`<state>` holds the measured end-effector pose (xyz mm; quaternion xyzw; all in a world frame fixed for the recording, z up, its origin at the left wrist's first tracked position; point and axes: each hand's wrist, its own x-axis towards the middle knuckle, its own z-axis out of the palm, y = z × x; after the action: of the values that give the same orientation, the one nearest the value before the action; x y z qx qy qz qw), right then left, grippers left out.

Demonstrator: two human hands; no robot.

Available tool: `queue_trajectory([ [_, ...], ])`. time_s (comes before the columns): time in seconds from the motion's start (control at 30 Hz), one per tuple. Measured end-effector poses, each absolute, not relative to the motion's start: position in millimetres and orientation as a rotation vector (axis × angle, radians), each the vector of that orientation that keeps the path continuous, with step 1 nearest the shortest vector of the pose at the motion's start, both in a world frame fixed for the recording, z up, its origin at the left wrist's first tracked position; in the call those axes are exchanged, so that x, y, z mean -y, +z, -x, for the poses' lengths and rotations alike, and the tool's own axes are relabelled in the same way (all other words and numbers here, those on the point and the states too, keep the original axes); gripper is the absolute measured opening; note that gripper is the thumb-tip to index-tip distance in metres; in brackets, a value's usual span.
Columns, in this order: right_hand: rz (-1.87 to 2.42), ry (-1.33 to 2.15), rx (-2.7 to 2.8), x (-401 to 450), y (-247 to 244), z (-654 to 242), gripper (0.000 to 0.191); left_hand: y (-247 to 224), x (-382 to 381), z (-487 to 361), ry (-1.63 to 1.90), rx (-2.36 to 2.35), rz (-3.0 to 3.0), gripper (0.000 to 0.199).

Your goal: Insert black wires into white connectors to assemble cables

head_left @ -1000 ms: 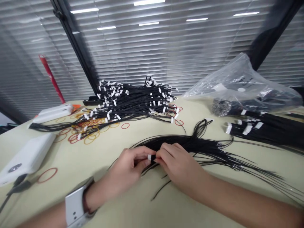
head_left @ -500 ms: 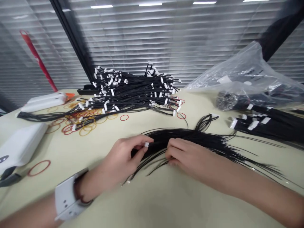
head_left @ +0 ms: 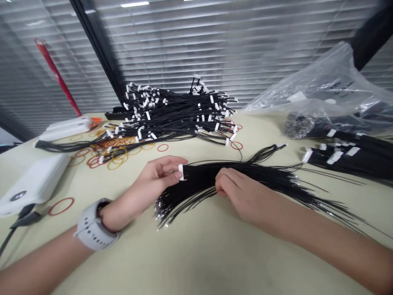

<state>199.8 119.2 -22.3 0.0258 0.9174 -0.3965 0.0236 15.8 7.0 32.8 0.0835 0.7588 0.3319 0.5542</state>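
Left hand (head_left: 153,178) pinches white connector (head_left: 181,172) on black wire bundle (head_left: 208,182); right hand (head_left: 242,192) curled on wires, grip unclear. Wires look light, limp, tangle-prone; best held at connector.

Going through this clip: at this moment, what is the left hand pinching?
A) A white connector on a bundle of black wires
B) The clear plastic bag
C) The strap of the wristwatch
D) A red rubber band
A. The left hand holds the white connector between thumb and fingers, at the end of the black wire bundle.
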Motion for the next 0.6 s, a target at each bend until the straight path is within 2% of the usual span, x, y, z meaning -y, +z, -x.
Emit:
queue_trajectory([
  [0.17, -0.413, -1.615, -2.739, -114.4, -24.3, -196.8, 0.019, 32.2, -3.8, -13.7, 0.862, -1.702, -0.028, 0.026],
  [0.37, -0.602, -1.619, -2.669, -109.4, -16.2, -192.0, 0.013, 32.0, -1.9, -14.8, 0.887, -1.689, -0.042, 0.023],
  [0.6, -0.812, -1.781, -2.525, -104.4, -23.0, -183.2, 0.011, 33.3, -3.0, -17.7, 0.869, -1.696, -0.043, 0.020],
])
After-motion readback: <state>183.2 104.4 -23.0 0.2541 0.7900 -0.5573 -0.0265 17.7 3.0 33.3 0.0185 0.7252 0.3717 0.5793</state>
